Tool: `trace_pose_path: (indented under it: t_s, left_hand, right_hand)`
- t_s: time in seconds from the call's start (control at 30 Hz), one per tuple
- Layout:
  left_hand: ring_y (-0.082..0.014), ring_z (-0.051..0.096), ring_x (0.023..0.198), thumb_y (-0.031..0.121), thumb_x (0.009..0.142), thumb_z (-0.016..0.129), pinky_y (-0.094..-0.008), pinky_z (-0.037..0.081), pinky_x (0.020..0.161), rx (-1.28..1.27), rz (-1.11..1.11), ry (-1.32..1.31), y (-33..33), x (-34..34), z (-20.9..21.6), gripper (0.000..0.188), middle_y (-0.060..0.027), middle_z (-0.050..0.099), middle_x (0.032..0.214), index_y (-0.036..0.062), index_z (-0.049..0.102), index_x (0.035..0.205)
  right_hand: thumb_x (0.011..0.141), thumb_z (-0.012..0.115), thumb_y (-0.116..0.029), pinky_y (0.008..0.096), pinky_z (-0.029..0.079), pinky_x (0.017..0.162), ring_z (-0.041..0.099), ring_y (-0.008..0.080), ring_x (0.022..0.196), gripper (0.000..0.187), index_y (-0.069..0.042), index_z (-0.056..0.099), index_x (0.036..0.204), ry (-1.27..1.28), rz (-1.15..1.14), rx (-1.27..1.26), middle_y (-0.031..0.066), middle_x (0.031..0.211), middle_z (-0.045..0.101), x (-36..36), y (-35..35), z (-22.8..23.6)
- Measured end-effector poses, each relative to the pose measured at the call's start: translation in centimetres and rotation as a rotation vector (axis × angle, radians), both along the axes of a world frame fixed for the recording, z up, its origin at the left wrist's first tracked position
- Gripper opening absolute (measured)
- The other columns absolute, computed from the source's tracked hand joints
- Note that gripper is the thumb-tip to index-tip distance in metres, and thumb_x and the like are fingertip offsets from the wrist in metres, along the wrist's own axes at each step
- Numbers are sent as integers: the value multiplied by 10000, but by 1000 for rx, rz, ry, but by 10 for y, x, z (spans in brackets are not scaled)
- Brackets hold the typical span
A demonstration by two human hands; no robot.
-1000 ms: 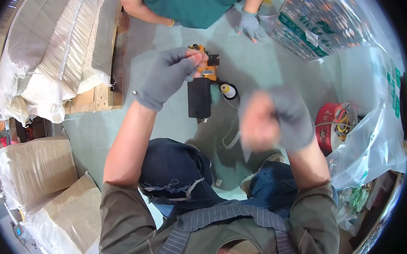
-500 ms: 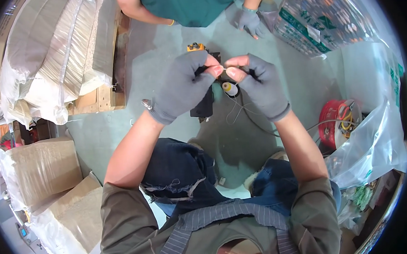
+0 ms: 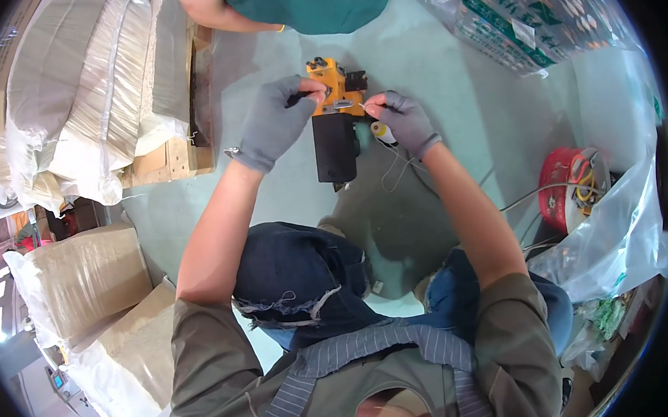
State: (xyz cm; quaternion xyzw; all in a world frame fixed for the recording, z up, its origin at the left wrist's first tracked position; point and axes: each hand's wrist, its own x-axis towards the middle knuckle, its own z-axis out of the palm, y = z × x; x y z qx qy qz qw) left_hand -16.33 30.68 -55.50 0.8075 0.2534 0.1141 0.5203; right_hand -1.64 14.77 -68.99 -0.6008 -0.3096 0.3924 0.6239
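1. While both forearms reach up the frame, the gloved left hand (image 3: 279, 120) curls closed on the orange and black handheld machine (image 3: 335, 124) at upper centre, above the floor.
2. Right hand (image 3: 405, 120) pinches a thin white thread (image 3: 394, 163) at the machine's side.
3. White sacks (image 3: 82, 94) pile upper left; a printed green-and-white bag (image 3: 536, 13) lies upper right; a red reel (image 3: 570, 186) sits at right.
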Motion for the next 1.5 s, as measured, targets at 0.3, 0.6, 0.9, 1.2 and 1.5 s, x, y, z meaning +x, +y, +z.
trace_pose_path:
  t_s: [0.3, 0.6, 0.9, 1.2, 1.5]
  left_hand:
    - [-59, 542, 686, 78, 835, 626, -220, 442, 640, 37, -48, 54, 4, 0, -18, 144, -33, 654, 767, -10, 665, 942]
    - [-72, 542, 658, 64, 823, 603, -232, 440, 628, 78, -75, 36, 4, 5, -24, 131, -43, 647, 734, -3, 665, 917]
    - [-80, 574, 778, 47, 864, 590, -232, 460, 724, 131, -140, 144, 2, 9, -20, 147, -53, 662, 836, -22, 662, 971]
    - [-79, 571, 767, 54, 864, 590, -230, 456, 719, 150, -133, 168, 0, 13, -20, 150, -46, 665, 828, -20, 661, 974]
    - [-105, 596, 734, 44, 835, 585, -244, 467, 690, 127, -127, 108, 4, 12, -30, 144, -69, 668, 798, -12, 664, 942]
  right_hand:
    - [856, 627, -97, 247, 451, 805, 559, 91, 843, 130, -2, 664, 937, 74, 41, 54, 23, 879, 645, -1, 12, -5]
    - [866, 615, -89, 246, 439, 817, 550, 88, 871, 125, -6, 656, 950, 191, 42, 97, 15, 912, 639, -4, 13, -3]
    - [888, 595, -97, 237, 434, 832, 554, 82, 899, 134, -13, 656, 972, 221, 80, 125, 4, 930, 638, -2, 15, -15]
    - [895, 596, -120, 248, 458, 865, 591, 99, 933, 196, 23, 636, 1025, 362, 89, 110, 42, 965, 651, -1, 11, -21]
    - [885, 601, -147, 250, 469, 861, 623, 136, 940, 276, 51, 602, 1078, 527, 6, 24, 80, 982, 660, -8, 18, -15]
